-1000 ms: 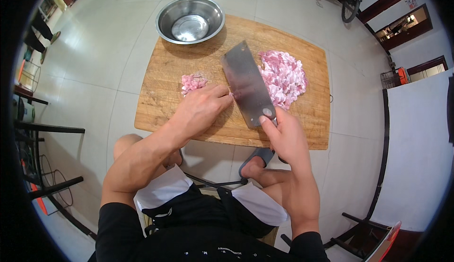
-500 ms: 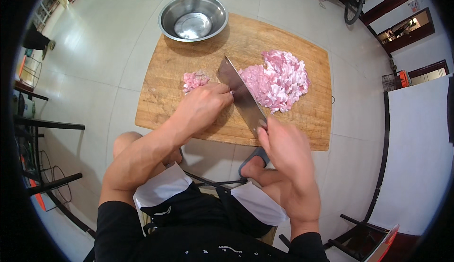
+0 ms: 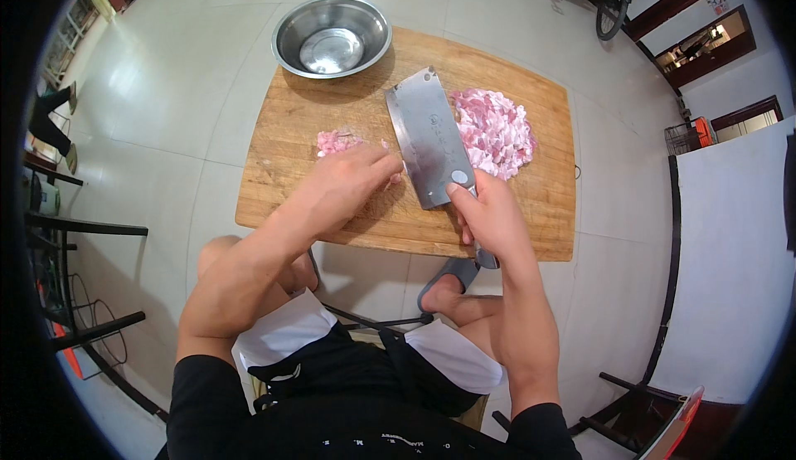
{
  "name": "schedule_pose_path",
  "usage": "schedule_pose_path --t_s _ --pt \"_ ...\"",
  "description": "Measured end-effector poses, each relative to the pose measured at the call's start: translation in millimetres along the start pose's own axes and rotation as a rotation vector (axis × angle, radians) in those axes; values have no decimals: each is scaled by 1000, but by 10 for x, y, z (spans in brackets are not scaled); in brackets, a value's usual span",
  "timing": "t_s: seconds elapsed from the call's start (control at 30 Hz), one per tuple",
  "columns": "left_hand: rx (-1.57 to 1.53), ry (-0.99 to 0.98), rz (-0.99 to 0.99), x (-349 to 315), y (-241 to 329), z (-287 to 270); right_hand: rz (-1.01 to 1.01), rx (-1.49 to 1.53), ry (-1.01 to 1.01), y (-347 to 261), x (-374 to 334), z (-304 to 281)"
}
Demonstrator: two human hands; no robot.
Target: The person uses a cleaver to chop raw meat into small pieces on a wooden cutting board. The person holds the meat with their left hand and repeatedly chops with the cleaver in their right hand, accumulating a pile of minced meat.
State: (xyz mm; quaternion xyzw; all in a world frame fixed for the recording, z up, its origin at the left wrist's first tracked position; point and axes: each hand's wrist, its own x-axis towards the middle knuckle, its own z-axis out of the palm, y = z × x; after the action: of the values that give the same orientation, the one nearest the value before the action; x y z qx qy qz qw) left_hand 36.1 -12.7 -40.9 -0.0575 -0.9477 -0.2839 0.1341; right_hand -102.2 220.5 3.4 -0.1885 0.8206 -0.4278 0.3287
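My right hand (image 3: 496, 215) grips a broad steel cleaver (image 3: 427, 132), its flat side tilted up and its far end pointing away from me. On the wooden cutting board (image 3: 290, 186), my left hand (image 3: 352, 180) is closed, fingers curled down just left of the blade. Small bits of pink meat (image 3: 395, 178) show at its fingertips, though most of what lies under them is hidden. A little heap of meat pieces (image 3: 338, 141) sits just beyond that hand. Right of the cleaver lies a bigger pile of chopped pink-and-white meat (image 3: 496, 132), partly covered by the blade.
An empty steel bowl (image 3: 332, 38) stands at the board's far left corner. Black-legged furniture (image 3: 91, 228) is at the left, and a white-topped table (image 3: 730, 269) at the right. A bicycle (image 3: 612, 4) stands far off. Another person's legs (image 3: 56, 124) show at the left edge.
The cleaver has turned from nearly edge-down to showing its broad face, against the larger pile. My left hand has shifted slightly left and down. The other person's legs show more at the left.
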Motion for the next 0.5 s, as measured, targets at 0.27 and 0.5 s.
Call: schedule_pose_path --t_s 0.27,0.5 --pt "71 -10 38 -30 -62 9 -177 -445 76 -144 -432 27" --pt "94 -14 44 -9 -59 92 -212 -690 70 -260 -594 60"
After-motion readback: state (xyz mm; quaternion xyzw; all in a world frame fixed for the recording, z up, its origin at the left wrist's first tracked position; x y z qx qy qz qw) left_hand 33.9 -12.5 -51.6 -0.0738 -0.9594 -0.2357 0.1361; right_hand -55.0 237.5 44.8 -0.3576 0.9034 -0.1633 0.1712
